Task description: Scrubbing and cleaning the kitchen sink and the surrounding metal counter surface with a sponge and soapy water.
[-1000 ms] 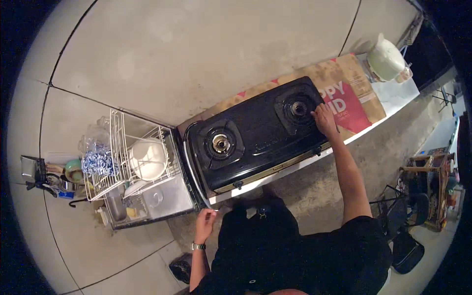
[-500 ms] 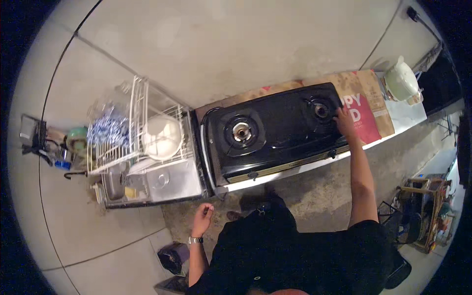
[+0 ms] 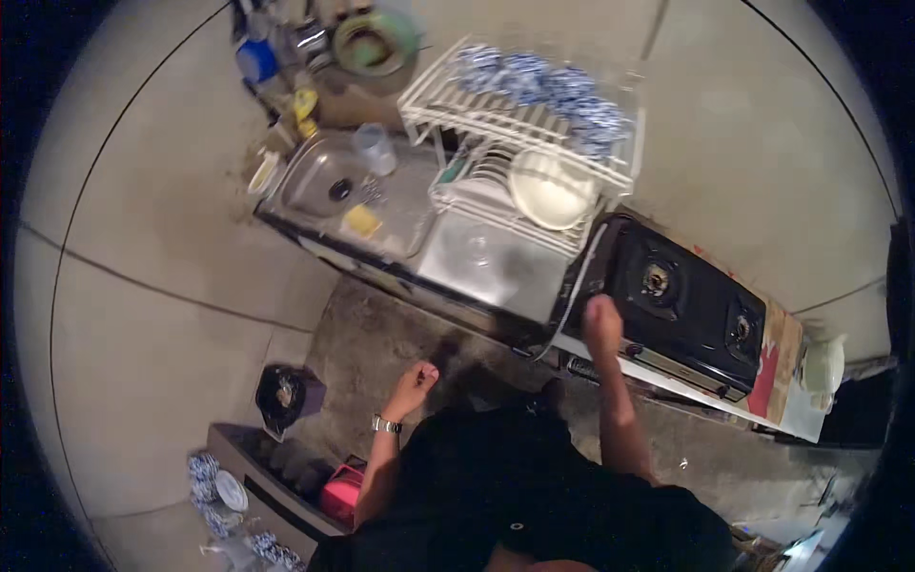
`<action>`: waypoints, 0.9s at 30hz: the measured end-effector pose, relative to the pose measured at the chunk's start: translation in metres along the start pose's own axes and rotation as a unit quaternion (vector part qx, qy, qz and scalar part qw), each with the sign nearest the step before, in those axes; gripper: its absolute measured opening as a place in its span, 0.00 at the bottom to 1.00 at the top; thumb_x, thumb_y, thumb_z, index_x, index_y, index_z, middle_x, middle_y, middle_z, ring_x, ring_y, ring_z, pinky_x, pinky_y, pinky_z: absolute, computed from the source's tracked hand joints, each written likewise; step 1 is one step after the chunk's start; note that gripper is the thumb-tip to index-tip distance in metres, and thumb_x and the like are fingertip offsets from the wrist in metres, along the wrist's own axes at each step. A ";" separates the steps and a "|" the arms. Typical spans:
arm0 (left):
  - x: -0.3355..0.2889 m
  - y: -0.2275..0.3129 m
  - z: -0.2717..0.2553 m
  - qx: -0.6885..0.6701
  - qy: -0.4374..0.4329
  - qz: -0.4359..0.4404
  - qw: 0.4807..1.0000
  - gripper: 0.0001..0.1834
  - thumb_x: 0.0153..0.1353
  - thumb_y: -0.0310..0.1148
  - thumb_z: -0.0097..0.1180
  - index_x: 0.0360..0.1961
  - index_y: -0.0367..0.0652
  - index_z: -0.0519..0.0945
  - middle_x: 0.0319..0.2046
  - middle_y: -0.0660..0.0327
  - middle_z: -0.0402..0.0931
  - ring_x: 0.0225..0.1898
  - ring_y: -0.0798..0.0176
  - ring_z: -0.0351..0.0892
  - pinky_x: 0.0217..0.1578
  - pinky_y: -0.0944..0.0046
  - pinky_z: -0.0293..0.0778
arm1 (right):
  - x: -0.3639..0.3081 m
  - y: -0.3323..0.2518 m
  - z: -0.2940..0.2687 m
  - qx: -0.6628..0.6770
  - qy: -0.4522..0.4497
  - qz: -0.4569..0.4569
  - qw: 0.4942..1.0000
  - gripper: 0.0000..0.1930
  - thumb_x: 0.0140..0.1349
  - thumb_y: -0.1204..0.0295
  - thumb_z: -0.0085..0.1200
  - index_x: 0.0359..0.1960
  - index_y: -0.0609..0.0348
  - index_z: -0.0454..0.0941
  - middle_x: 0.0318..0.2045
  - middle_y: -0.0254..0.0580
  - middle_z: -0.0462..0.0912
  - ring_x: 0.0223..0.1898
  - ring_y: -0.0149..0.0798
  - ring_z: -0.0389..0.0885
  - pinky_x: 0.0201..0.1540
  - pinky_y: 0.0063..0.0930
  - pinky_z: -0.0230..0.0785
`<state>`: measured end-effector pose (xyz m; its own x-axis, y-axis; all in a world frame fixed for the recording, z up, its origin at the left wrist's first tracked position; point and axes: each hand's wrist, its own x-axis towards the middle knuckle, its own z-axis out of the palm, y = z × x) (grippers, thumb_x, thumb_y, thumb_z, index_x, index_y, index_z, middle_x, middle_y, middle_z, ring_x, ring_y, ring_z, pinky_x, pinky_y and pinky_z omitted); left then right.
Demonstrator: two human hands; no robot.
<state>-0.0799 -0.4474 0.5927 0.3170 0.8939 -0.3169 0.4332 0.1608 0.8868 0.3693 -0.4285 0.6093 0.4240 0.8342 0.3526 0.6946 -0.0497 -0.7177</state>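
My left hand (image 3: 413, 389), with a metal-banded watch at the wrist, hangs over the floor before the sink counter. Its fingers are curled in; whether anything is inside them is hidden. Over the left front edge of the black two-burner gas stove (image 3: 686, 303) is my right hand (image 3: 602, 324), smeared by motion, its fingers unclear. Left of the stove, a steel sink (image 3: 310, 181) holds a yellow sponge (image 3: 362, 221) and a clear plastic cup (image 3: 376, 150). A white wire dish rack (image 3: 515, 122) bears blue-and-white patterned items on top, with a cream bowl (image 3: 553, 191) and plates below.
A pale green pot (image 3: 822, 365) stands at the right end of the counter. At the far left hang a green round basin (image 3: 375, 44) and utensils. A black-lined bin (image 3: 286, 396) and a red container (image 3: 343, 494) are on the lower left.
My right hand has left the right burner and moved to the stove's left front edge. The view has swung left, bringing the sink fully in. My left hand stays low with fingers curled.
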 end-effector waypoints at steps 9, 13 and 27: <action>-0.009 -0.056 -0.150 0.075 0.062 0.031 0.995 0.14 0.67 0.39 0.56 0.44 0.40 0.77 0.37 0.59 0.80 0.41 0.65 0.79 0.43 0.63 0.73 | 0.040 -0.187 0.227 0.122 -0.208 0.054 0.969 0.12 0.68 0.68 0.41 0.30 0.62 0.72 0.24 0.53 0.75 0.27 0.52 0.75 0.35 0.40 0.68; 0.003 -0.060 -0.198 0.044 0.048 -0.010 0.998 0.15 0.67 0.40 0.56 0.45 0.40 0.77 0.39 0.57 0.81 0.42 0.63 0.80 0.43 0.61 0.74 | 0.037 -0.216 0.322 0.243 -0.249 0.011 0.937 0.08 0.64 0.76 0.41 0.26 0.60 0.69 0.25 0.45 0.70 0.29 0.44 0.72 0.37 0.36 0.66; 0.066 -0.145 -0.487 -0.043 0.261 -0.180 0.947 0.13 0.70 0.40 0.52 0.41 0.40 0.78 0.34 0.62 0.77 0.36 0.69 0.75 0.39 0.66 0.73 | 0.272 -0.316 0.591 -0.013 -0.032 0.067 0.997 0.27 0.55 0.49 0.64 0.33 0.64 0.73 0.29 0.50 0.79 0.29 0.52 0.75 0.35 0.42 0.68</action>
<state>-0.5325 -0.2085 0.6066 -0.3090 0.8562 -0.4141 0.3570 0.5080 0.7839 -0.0778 0.1388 0.5772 0.4758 0.8528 0.2152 0.6492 -0.1754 -0.7401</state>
